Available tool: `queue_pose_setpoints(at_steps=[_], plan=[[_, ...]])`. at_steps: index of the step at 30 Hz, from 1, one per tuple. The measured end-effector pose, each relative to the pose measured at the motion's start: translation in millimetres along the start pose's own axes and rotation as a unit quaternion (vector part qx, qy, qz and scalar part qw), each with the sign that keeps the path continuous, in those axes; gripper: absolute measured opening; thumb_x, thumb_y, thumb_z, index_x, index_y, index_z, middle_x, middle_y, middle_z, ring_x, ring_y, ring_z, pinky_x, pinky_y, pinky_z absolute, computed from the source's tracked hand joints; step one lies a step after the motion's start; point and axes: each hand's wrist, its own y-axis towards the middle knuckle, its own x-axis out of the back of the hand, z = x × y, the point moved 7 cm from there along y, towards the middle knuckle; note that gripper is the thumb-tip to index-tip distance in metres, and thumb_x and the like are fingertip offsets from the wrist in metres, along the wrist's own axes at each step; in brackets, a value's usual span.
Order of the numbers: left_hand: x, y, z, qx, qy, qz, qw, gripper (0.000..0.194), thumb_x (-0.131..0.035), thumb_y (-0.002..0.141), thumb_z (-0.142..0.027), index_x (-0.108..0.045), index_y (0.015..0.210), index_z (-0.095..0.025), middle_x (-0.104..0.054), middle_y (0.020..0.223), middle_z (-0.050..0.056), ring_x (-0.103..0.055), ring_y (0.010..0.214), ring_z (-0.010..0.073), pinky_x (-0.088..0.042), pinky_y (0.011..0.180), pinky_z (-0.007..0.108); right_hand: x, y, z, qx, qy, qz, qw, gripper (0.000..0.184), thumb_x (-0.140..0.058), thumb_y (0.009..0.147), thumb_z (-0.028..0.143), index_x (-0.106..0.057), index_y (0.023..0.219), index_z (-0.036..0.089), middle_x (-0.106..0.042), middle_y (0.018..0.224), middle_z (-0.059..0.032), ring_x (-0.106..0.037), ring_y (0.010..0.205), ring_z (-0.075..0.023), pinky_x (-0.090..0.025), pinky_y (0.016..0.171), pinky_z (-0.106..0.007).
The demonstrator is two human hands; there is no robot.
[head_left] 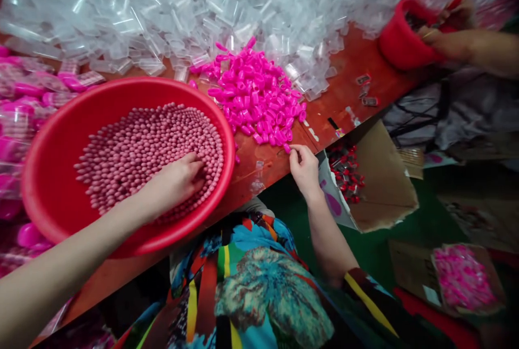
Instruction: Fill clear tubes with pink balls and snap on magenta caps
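Observation:
My left hand (178, 179) reaches into a wide red basin (48, 187), its fingers curled down among small pink beads (133, 149). The fingertips are partly hidden, so how many beads they grip does not show. At the near edge of a heap of bright pink plastic caps (259, 95), my right hand (305, 168) pinches one pink cap (286, 148) between thumb and forefinger. Both the heap and the basin rest on a worn orange-red table (247, 168).
Clear plastic cases (182, 8) are piled along the back. Filled pink-capped cases (18, 122) lie at left. Another person's hands (450, 30) work at a red bucket (401, 41). An open cardboard box (385, 181) stands below the table; a box of pink pieces (464, 276) sits lower right.

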Motion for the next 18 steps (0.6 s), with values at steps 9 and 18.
queue_pose_setpoints(at_steps=[9,18], plan=[[8.5,-4,5,0.123,-0.421,-0.084,0.895,0.052,-0.078,0.076,-0.048,-0.072,0.116,-0.016,-0.074,0.106,0.006,-0.068,0.096,0.0234,-0.054,0.092,0.035,-90,-8,83,0.097,0.008,0.204,0.974,0.024,-0.054,0.1,0.03,-0.068,0.115,0.016,-0.07,0.108,-0.0125,-0.065,0.102,-0.0262,-0.052,0.093,-0.04],[2.8,-59,-13,0.212,-0.7,-0.151,0.665,0.033,-0.076,0.081,-0.028,-0.073,0.111,-0.014,-0.076,0.106,0.011,-0.071,0.102,0.024,-0.057,0.091,0.037,-109,1,89,0.092,-0.108,0.224,0.964,0.018,-0.053,0.098,0.026,-0.067,0.095,0.016,-0.068,0.1,-0.0131,-0.063,0.091,-0.0255,-0.049,0.082,-0.036]])
